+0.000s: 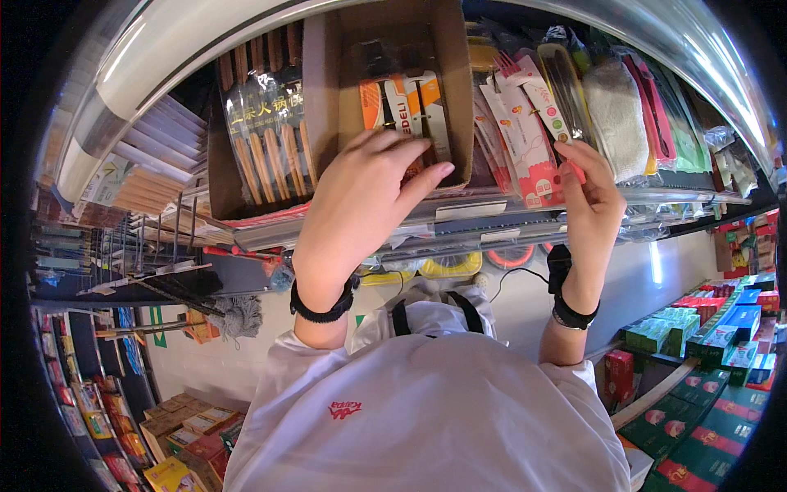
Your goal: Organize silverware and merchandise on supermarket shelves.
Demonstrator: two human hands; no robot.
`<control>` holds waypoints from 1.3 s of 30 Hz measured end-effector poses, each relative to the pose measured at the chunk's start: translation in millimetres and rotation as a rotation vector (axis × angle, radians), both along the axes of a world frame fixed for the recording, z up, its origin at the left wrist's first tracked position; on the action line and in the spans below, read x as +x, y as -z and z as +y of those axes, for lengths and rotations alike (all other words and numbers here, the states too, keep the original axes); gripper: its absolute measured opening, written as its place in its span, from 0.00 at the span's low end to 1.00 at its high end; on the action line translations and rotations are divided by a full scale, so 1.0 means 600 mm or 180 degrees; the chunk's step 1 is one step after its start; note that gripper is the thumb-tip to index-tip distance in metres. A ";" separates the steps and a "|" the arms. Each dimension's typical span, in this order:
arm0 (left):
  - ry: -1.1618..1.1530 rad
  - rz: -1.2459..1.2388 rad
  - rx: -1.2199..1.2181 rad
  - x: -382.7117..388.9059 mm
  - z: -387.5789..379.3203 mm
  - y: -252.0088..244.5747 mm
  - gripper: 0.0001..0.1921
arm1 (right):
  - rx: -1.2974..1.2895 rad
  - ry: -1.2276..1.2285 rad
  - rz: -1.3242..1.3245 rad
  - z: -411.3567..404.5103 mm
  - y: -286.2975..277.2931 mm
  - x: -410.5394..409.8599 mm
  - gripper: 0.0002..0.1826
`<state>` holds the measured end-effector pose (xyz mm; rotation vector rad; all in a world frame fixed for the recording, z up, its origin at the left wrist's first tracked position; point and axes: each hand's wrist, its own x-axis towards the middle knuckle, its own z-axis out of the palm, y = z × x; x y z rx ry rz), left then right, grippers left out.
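My left hand (381, 178) reaches over the front of a cardboard box (452, 92), its fingers bent and apart near orange-and-white carded packages (406, 101); whether the fingertips touch them is hidden. To the right of the box, my right hand (590, 178) pinches the lower right edge of a pink-and-white carded package (522, 129) between thumb and fingers. A pink fork top (505, 63) shows at that card's upper end. Similar pink-and-white cards (489, 141) stand just left of it. Transparent packs of wooden chopsticks (267, 135) fill the compartment left of the box.
The metal shelf edge (381, 237) runs below both hands. Right of the cards stand a dark-handled packaged utensil (562, 86), a beige cloth (615, 111) and pink packaged items (655, 111). A wire rack (178, 227) is at left; stacked cartons (695, 400) stand lower right.
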<state>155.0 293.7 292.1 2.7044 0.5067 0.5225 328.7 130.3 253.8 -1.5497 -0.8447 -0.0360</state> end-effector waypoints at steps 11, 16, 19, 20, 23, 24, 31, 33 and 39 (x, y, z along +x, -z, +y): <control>0.0475 -0.0208 0.0524 0.001 0.001 0.028 0.25 | -0.0030 0.0210 -0.0045 0.000 0.019 0.013 0.10; 0.0550 -0.0353 0.0454 0.003 0.006 0.029 0.19 | 0.0281 0.0205 0.0247 0.002 0.020 0.010 0.08; 0.0643 -0.0359 0.0439 0.002 0.005 0.032 0.16 | 0.0549 0.0244 0.0479 0.002 0.016 0.000 0.07; 0.0670 -0.0340 0.0531 0.002 0.004 0.033 0.15 | 0.0603 0.0345 0.0433 0.001 0.016 -0.002 0.07; 0.0516 -0.0766 0.0231 0.000 -0.013 0.028 0.16 | 0.0886 0.0501 0.0388 -0.007 0.024 -0.011 0.05; 0.0528 -0.0760 0.0224 -0.003 -0.019 0.025 0.16 | 0.1113 0.0526 0.0387 -0.010 0.028 -0.016 0.05; 0.0724 -0.1729 -0.0675 -0.006 -0.054 0.025 0.16 | 0.1504 -0.0043 0.0455 -0.023 0.034 -0.109 0.04; 0.0581 -0.1862 -0.1053 -0.003 -0.055 0.042 0.14 | 0.1554 0.0019 0.0496 -0.022 0.044 -0.132 0.01; 0.0409 -0.1853 -0.0824 0.005 -0.069 0.038 0.10 | 0.1111 -0.0175 0.0272 -0.042 0.053 -0.182 0.06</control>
